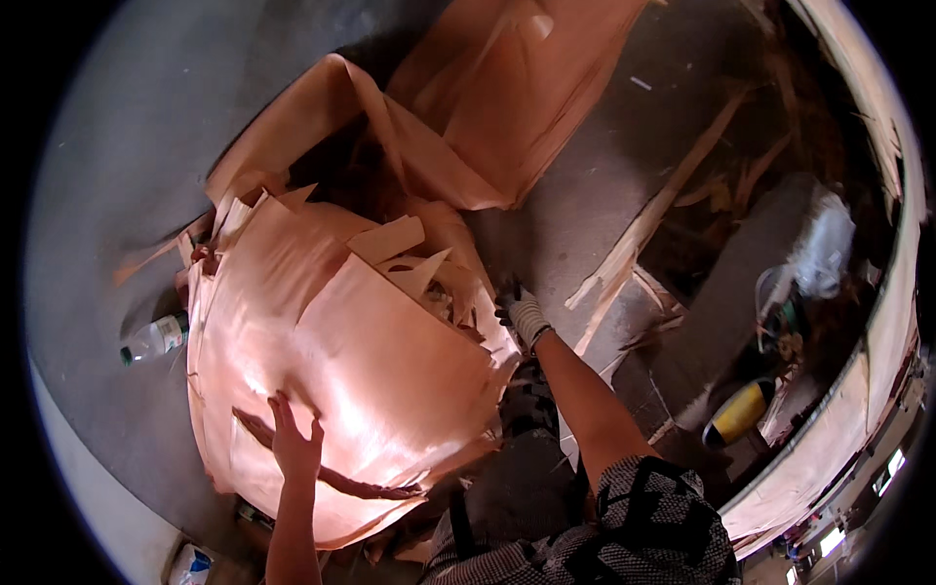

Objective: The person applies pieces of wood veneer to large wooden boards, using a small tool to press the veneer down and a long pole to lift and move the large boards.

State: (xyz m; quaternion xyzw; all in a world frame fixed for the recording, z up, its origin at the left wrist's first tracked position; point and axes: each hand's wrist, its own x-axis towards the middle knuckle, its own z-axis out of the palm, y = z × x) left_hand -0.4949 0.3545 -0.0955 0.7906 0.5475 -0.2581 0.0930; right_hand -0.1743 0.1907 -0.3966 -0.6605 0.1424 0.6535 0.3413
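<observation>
A big pile of thin, reddish wood veneer sheets (380,341) lies in front of me, its top sheet bulging and torn along one side. Flat against its near left part rests my left hand (296,444), bare, with fingers and thumb spread. Beside that hand a long split (366,487) runs through the sheet. My right hand (524,310) wears a pale glove with dark fingers. It is at the pile's right edge, its fingers slightly apart; the dark floor partly hides their tips. Broken veneer pieces (414,273) stick up from a gap in the top.
A large folded veneer sheet (507,88) stands behind the pile. A plastic bottle (156,339) lies at the left. To the right are long veneer strips (673,210), a yellow and black object (739,413) and a clear plastic bag (824,249). A curved pale wooden edge (858,390) bounds the right side.
</observation>
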